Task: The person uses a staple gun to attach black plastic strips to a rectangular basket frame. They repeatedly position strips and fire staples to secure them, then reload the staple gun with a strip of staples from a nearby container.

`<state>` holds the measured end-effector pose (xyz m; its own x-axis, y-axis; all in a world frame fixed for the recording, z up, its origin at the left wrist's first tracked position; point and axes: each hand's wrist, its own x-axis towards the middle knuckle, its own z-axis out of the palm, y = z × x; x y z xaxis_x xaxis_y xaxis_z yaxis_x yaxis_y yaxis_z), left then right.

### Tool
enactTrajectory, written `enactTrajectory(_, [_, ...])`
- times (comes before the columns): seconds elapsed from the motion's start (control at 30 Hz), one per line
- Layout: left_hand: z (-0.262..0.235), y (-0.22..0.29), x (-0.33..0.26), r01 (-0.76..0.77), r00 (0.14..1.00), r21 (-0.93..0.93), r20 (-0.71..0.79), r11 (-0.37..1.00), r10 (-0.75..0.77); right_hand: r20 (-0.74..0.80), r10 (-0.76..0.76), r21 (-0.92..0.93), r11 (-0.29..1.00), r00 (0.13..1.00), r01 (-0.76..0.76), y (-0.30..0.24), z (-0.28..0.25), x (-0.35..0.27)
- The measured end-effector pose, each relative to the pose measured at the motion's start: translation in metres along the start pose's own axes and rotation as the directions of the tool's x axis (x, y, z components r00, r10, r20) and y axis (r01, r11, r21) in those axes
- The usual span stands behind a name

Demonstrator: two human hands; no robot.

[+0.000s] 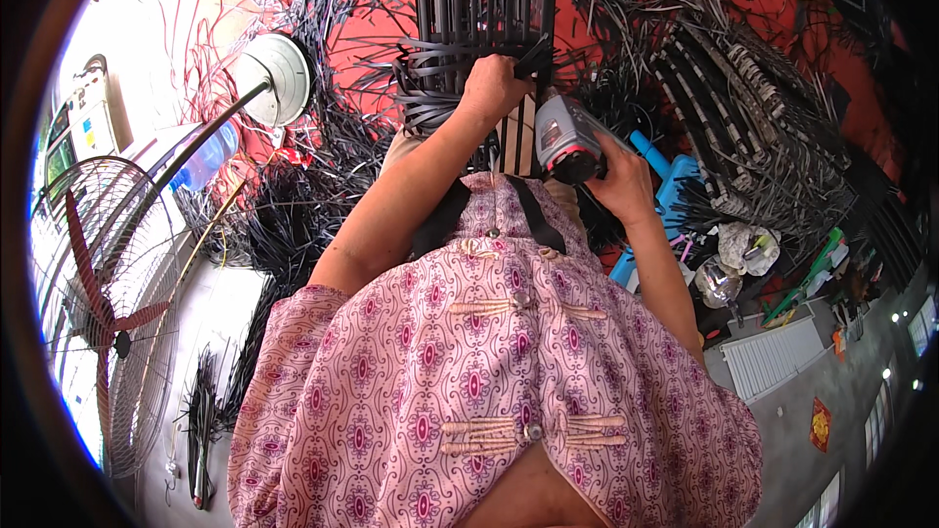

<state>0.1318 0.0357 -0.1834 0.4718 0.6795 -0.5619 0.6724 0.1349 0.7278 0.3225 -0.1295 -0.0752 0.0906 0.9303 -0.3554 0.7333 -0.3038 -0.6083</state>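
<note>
In front of me stands a black slatted frame (479, 0) with black flat strips (430, 64) wound and woven across its near end. My left hand (496, 88) is closed at the right side of the weaving, its fingers pinching a bunch of black strip ends (534, 57). Beside it on the right, my right hand (623, 181) is wrapped round a grey and black power tool (562, 132) with a red band near its dark end. The tool's far end lies close to the frame's right side; I cannot tell whether they touch. Some of its grip is hidden by my fingers.
Loose black strips (303, 205) lie heaped on the red floor at the left. A bundle of black and grey frames (734, 108) stands right, near a blue plastic object (675, 191). A fan (103, 318) and a round white stand base (272, 78) are at the left.
</note>
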Motion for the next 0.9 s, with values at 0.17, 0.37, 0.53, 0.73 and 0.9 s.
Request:
enactTrajectory(0.17, [0.002,0.001,0.000,-0.012,1.000,0.042,-0.009,0.999,0.013,0.039,0.053,-0.054,0.997,0.998,-0.050,-0.014,-0.006,0.005])
enactTrajectory(0.37, [0.003,0.003,-0.003,-0.062,0.996,0.082,-0.055,0.995,0.066,-0.003,0.078,-0.062,0.995,0.997,-0.078,-0.010,0.008,-0.006])
enactTrajectory(0.53, [-0.008,-0.003,-0.008,-0.055,0.998,-0.052,0.008,0.997,0.056,-0.074,0.226,0.102,0.971,0.971,-0.218,-0.010,0.007,-0.027])
enactTrajectory(0.73, [-0.047,-0.021,-0.031,-0.085,0.991,-0.194,-0.118,0.977,0.062,-0.217,0.537,0.330,0.826,0.815,-0.456,0.027,0.017,-0.088])
enactTrajectory(0.9, [-0.134,-0.089,-0.057,0.042,0.955,-0.727,-0.172,0.686,-0.241,-0.129,0.764,0.441,0.615,0.632,-0.654,0.039,0.029,-0.144])
